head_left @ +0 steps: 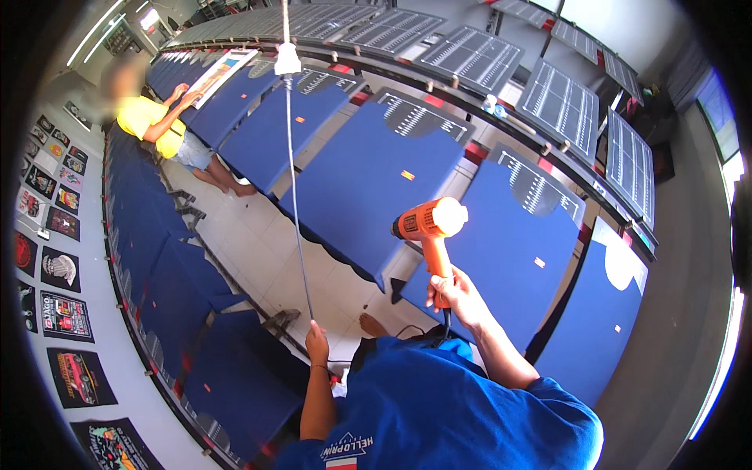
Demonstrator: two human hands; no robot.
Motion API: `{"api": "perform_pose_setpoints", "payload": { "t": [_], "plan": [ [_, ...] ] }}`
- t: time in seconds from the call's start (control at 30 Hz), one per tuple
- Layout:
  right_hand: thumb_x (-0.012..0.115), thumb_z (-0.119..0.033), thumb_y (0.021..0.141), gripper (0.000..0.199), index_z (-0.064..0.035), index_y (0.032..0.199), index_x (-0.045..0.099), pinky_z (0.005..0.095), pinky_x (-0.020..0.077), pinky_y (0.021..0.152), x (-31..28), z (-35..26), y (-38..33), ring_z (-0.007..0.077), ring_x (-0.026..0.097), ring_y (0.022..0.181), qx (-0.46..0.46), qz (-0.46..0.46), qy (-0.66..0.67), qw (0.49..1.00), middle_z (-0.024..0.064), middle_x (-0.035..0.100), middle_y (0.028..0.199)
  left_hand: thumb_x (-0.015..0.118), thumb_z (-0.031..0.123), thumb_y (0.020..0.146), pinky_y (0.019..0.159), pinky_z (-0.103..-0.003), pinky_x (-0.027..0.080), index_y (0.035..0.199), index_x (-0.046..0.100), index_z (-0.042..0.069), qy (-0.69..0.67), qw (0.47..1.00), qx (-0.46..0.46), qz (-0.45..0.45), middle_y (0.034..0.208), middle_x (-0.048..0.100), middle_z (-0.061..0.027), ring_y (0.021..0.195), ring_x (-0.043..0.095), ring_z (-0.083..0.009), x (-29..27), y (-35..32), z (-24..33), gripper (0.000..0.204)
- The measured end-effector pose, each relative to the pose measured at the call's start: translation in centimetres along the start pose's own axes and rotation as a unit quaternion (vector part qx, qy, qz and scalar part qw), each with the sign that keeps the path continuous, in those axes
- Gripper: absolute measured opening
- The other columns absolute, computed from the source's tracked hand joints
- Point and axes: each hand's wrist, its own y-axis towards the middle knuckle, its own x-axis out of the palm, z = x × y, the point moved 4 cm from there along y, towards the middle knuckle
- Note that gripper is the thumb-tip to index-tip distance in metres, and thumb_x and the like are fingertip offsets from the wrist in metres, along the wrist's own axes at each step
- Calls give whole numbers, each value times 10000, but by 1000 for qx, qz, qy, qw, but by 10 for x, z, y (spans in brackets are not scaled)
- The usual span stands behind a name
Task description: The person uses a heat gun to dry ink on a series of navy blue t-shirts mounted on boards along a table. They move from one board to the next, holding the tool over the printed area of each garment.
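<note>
Overhead, long rows of blue-clothed counters (368, 176) are seen across a tiled floor (258, 251). An orange heat gun (427, 227) is clasped by the right hand (453, 294); its cable (296, 204) is gripped by the left hand (317, 342).

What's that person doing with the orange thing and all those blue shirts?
The right hand holds an orange heat gun pointed at a blue shirt stretched on a long printing table. The left hand grips a thin cord hanging from above. Farther along the row, another person in a yellow shirt leans over a table.
</note>
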Motion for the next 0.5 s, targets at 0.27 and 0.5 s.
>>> {"api": "perform_pose_setpoints", "payload": {
  "t": [0.27, 0.5],
  "plan": [
    [596, -373, 962, 354, -43, 1063, 519, 270, 489, 554, 100, -27, 99, 134, 614, 686, -30, 123, 23, 992, 54, 597, 811, 323, 528, 1024, 765, -470, 463, 786, 648, -48, 2, 999, 52, 15, 809, 673, -225, 806, 628, -396, -76, 95, -4, 703],
    [615, -373, 949, 395, -18, 1111, 553, 262, 461, 523, 82, -68, 145, 133, 606, 651, -46, 223, -46, 973, 38, 589, 760, 324, 545, 1015, 800, -466, 478, 807, 666, -54, 17, 997, 53, -45, 845, 686, -237, 853, 646, -402, -72, 149, -5, 720]
  ]
}}
